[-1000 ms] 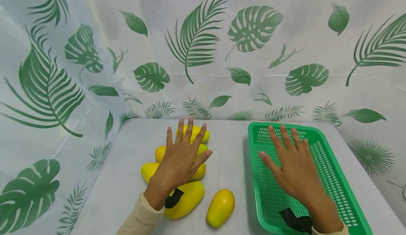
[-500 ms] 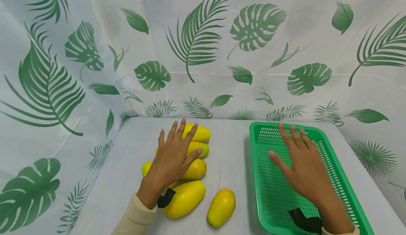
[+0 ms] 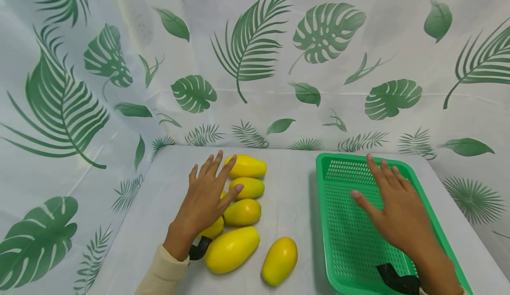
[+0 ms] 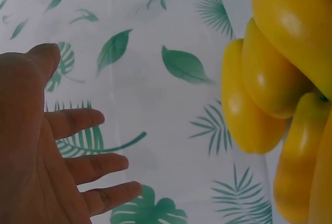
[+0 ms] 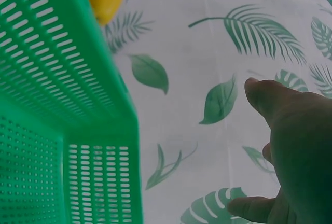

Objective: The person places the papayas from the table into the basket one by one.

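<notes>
My left hand (image 3: 204,200) hovers with spread fingers over the left side of a group of smooth yellow oblong fruits (image 3: 232,250), shaped like mangoes or papayas. It partly hides some of them, and its grasp is free of anything. The left wrist view shows the same hand (image 4: 31,146), palm visible, apart from the clustered fruits (image 4: 254,110). One separate fruit (image 3: 280,262) lies nearer the front, between the group and a green plastic basket (image 3: 324,242). Over the basket's right half, my right hand (image 3: 402,217) is held with fingers extended, holding nothing.
The perforated basket has a raised rim and nothing visible inside. A white cloth covers the table (image 3: 291,189). Behind and at both sides hangs a white sheet (image 3: 259,118) printed with green leaves. Black straps (image 3: 398,279) circle both wrists.
My left hand has drifted left and slightly toward me, uncovering more of the fruits. My right hand has shifted right over the basket. The fruits and basket have stayed put.
</notes>
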Demonstrator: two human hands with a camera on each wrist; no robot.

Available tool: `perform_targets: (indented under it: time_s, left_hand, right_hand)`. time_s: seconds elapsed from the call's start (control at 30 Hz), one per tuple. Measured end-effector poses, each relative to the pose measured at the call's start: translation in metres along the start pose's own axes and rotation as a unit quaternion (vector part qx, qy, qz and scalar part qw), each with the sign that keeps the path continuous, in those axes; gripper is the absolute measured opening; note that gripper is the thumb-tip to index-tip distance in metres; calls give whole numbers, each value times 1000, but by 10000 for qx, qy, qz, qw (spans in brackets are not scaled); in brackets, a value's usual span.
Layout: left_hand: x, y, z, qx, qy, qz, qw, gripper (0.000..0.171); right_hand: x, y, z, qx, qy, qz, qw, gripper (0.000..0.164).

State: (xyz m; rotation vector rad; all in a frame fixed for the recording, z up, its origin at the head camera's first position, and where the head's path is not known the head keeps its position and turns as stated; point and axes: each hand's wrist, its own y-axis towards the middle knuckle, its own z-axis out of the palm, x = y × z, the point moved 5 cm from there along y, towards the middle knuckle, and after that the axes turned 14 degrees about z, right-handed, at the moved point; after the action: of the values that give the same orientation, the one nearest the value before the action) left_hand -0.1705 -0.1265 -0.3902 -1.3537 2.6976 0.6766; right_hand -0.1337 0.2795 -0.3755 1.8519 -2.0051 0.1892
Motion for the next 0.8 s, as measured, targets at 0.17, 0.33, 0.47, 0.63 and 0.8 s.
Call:
perform_targets:
  time_s: [0.17,0.33,0.47,0.63,0.8]
  left_hand:
    - [10,-5,0,-19,-90,-152,9998,71]
    - [19,-10,1,81,-289,-369,9989,72]
    - [25,-13,0,90,-392,-485,9980,73]
    - [32,-18,2,84,-463,-576,9972,73]
    - [40,-22,5,97,-656,-714,9952,74]
  right_hand:
    - [-11,0,0,-73,38,22,10000,89]
    - [-20,0,-2,-50,-34,161,9999,90]
    - [-26,1,-4,54,-30,292,9996,91]
    - [-34,1,-6,36,-2,394,9992,92]
    - [-42,1,-8,8,26,454,9990,92]
